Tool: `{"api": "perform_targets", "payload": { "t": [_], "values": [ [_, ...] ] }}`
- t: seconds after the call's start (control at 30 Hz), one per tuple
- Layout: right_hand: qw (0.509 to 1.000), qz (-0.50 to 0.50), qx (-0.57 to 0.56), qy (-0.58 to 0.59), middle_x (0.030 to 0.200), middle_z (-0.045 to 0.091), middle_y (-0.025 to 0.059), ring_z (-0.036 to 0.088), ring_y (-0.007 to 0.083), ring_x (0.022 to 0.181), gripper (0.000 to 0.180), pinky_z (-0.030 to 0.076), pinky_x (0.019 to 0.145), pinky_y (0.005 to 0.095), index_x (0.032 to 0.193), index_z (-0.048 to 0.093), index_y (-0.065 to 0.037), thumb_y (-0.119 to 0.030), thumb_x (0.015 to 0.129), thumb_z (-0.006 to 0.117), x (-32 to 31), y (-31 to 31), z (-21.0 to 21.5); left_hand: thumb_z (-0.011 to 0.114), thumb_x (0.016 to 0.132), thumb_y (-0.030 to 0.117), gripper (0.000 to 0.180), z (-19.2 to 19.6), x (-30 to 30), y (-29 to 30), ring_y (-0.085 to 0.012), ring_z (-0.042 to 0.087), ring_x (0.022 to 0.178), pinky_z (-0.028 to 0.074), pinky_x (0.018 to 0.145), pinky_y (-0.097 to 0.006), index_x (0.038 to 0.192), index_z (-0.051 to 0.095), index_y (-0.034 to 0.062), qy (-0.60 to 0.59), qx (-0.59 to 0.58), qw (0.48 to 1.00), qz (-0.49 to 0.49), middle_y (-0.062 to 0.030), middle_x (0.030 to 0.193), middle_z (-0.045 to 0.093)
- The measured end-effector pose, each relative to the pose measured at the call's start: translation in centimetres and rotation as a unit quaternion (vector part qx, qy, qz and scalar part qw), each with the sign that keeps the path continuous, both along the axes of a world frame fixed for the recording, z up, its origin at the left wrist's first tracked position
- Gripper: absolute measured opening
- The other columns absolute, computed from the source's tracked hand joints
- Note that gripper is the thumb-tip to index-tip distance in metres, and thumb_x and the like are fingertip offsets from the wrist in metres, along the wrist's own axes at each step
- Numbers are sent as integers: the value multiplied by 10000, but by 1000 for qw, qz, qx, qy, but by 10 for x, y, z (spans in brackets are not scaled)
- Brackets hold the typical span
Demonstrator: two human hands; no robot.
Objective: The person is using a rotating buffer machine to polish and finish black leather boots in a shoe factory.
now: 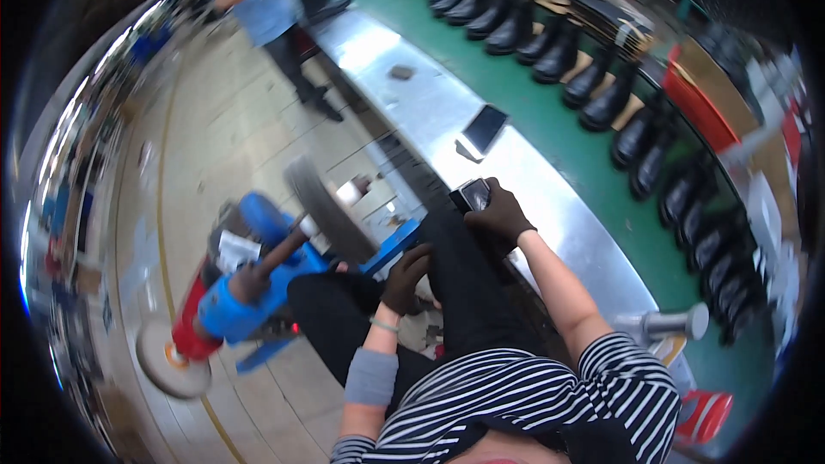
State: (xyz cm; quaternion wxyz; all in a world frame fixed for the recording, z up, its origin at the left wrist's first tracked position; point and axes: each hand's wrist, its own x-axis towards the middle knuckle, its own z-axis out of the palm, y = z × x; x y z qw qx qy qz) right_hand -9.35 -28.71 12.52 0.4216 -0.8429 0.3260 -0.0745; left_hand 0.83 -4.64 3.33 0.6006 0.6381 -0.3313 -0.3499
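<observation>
My right hand (505,222), in a brown glove, is closed around a small black object (472,197) with a shiny top, beside my knee at the edge of the metal bench. Its exact kind cannot be made out, since the fingers cover part of it. My left hand (406,280), also gloved in brown, is low between my dark-trousered legs. Its fingers stretch forward by the inner thigh, loosely extended, with no held thing showing. A flat device with a dark screen (486,127) lies on the bench beyond my right hand.
Black boots (559,56) line the green conveyor belt (550,142) beyond the metal bench (559,219). At left stands a blue machine (232,305) with wheels, one a large dark wheel (331,206). A person in a blue shirt (258,0) stands at the far left.
</observation>
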Motion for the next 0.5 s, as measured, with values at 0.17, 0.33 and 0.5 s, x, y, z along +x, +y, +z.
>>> {"api": "perform_targets", "payload": {
  "t": [0.17, 0.33, 0.5],
  "values": [
    [981, -57, -127, 138, 1134, 496, 259, 552, 375, 1038, 717, 501, 847, 428, 1153, 515, 42, -410, 641, 734, -43, -45, -14, 496, 947, 244, 417, -25, 6, 1, -225, 576, 1093, 474, 878, -335, 1286, 456, 3, 193, 32, 979, 62, -113, 1236, 561],
    [992, -106, -21, -64, 1016, 532, 200, 546, 311, 889, 599, 480, 769, 424, 1051, 619, -15, -541, 765, 646, -51, -133, -59, 622, 840, 140, 402, -46, 10, -1, -220, 584, 1048, 489, 850, -330, 1202, 507, 8, 241, 97, 963, 71, -96, 1151, 597],
    [589, -361, 585, -425, 772, 478, 64, 495, 197, 712, 415, 421, 597, 341, 1144, 523, -99, -346, 829, 633, -46, -286, -100, 689, 635, -7, 490, -47, 16, -9, -246, 626, 943, 513, 812, -306, 1109, 567, 14, 165, 104, 980, 42, -141, 1054, 609]
  ]
}}
